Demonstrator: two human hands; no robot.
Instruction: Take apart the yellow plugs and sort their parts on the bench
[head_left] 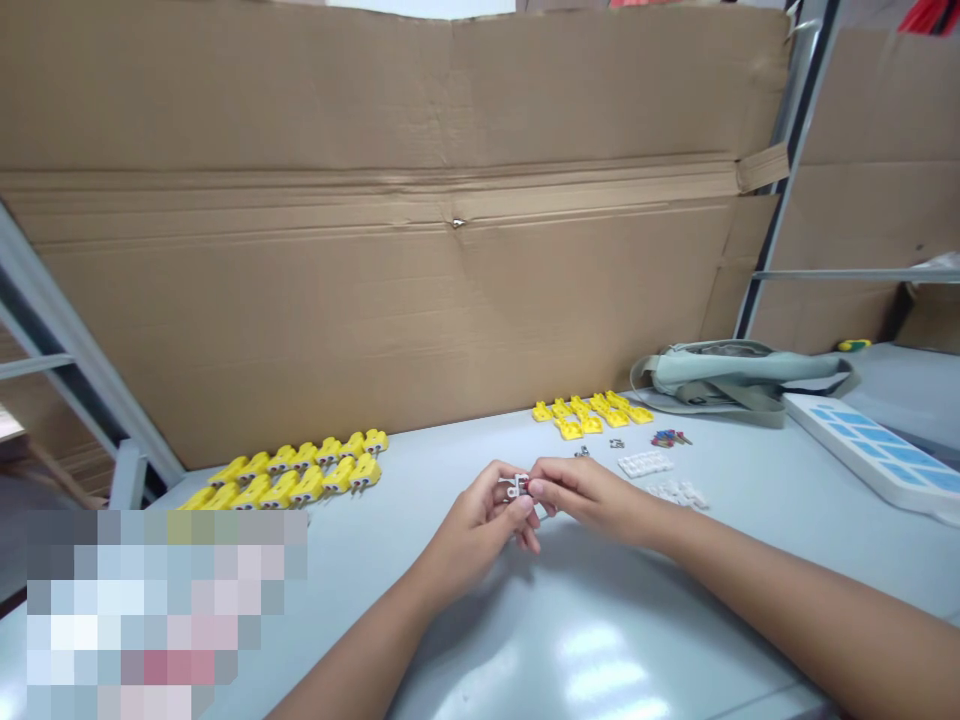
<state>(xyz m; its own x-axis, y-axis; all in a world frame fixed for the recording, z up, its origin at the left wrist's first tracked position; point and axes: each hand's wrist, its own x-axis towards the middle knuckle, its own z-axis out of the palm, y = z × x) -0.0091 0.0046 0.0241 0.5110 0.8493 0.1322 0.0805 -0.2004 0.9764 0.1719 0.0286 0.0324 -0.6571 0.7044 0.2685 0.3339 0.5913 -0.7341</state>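
Note:
My left hand (487, 515) is closed around a small white plastic part (516, 488), held just above the table. Against it, my right hand (581, 492) pinches a tiny red piece (527, 484), mostly hidden by the fingertips. Just beyond my hands are small metal pieces (616, 443) and a little heap of red and blue pieces (670, 438). To the right of my right hand lie a block of white parts (645, 463) and loose white parts (679, 494). Rows of open yellow plug shells (592, 412) sit farther back.
Rows of yellow plugs (307, 470) stand at the left. A grey-green bag (720, 375) and a white case with blue panels (877, 450) lie on the right of the table (435, 640). Behind rises a cardboard wall (390, 300). The lower left is pixelated.

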